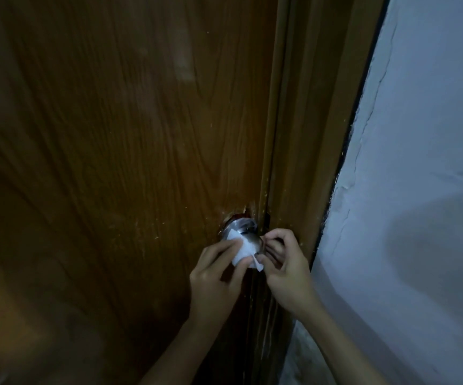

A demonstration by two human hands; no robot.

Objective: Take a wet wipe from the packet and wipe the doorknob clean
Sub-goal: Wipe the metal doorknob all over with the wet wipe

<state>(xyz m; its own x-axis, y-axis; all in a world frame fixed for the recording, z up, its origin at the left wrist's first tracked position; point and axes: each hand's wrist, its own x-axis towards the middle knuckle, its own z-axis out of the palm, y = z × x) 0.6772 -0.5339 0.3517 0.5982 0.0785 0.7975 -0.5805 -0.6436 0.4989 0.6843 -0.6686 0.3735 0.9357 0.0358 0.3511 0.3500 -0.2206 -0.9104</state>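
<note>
Doorknob wrapped in the wipe

Doorknob [245,234], metal, sits at the wooden door's [113,134] right edge beside the frame [308,134]. I see my left hand [216,276] pressing the white wet wipe [242,252] against it, fingers curled; my right hand [283,262] pinches the wipe's lower corner.

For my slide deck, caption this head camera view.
Both hands press a wet wipe around a metal doorknob.

Brown wood-grain door [113,134]; matching door frame [308,134] beside it; pale cracked wall [424,162] at right.
</note>
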